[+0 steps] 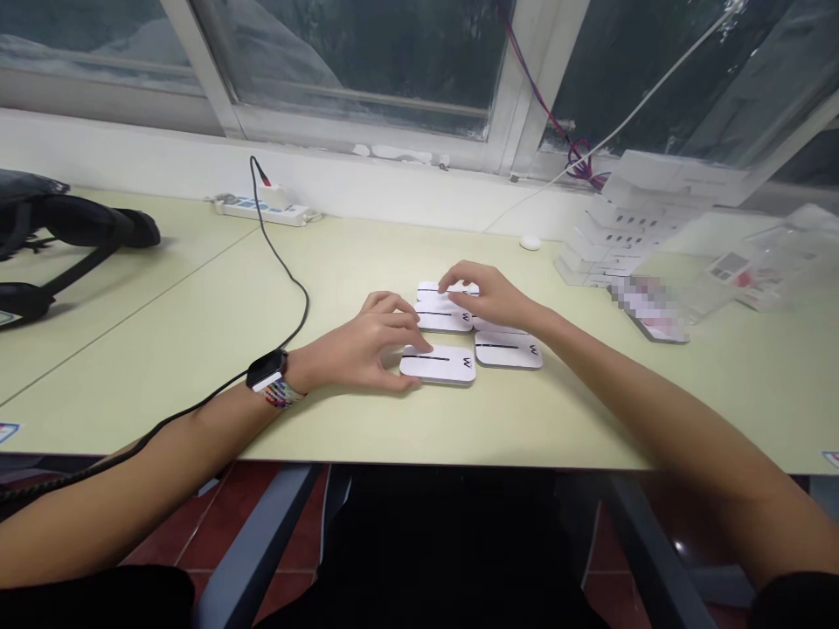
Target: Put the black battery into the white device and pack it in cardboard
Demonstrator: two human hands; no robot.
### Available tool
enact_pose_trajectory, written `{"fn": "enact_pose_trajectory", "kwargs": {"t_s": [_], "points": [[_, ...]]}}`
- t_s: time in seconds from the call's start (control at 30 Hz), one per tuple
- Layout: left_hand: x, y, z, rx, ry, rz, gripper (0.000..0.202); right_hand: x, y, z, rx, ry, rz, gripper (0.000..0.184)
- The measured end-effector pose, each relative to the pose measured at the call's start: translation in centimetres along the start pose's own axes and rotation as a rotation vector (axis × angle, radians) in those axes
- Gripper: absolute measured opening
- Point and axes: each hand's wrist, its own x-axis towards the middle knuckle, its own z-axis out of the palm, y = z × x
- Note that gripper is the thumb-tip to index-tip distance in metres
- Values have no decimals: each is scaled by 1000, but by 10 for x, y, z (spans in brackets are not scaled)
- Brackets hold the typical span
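Several white, flat, rounded devices with a black line and a "W" mark lie grouped on the table. My left hand [373, 349] is at the left end of the nearest device [438, 365], thumb at its near edge and index finger on top. Its other fingertips reach the left side of the device behind [446, 319]. From the right, my right hand [481, 288] reaches over the farthest device [429, 288], thumb and index finger apart and curved above it. Another device [508, 349] lies at the right front, while one behind it is mostly hidden by my right hand.
White boxes [629, 218] are stacked at the back right, by a pixelated flat item [648, 310] and clear plastic packaging [760, 262]. A power strip [262, 210] feeds a black cable [288, 271] along my left arm. Black gear [79, 231] lies at far left.
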Motion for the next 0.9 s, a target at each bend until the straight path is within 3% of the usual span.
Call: {"fn": "enact_pose_trajectory", "kwargs": {"t_s": [0.13,0.27,0.37,0.43,0.53,0.7,0.83,0.9], "points": [[2,9,0,-78,53,-63,16,-33,-20,-3,38,11,24,18],[3,8,4,-107,90,-169,30,-58,-20,-5,58,59,23,16],[2,4,6,-62,101,-206,34,-72,-21,-2,52,60,-73,14],[2,3,6,-26,78,-198,36,-79,-24,3,21,14,-157,23],[3,3,5,25,18,-181,38,-87,-28,11,-72,-56,-220,35],[2,2,4,103,-33,-131,35,-90,-27,19,-125,-100,-227,34],[2,5,3,-85,-57,-98,24,-90,-30,20,-138,-126,-216,31],[2,10,5,-198,-90,-107,44,-91,-31,18,-150,-131,-226,29]]}}
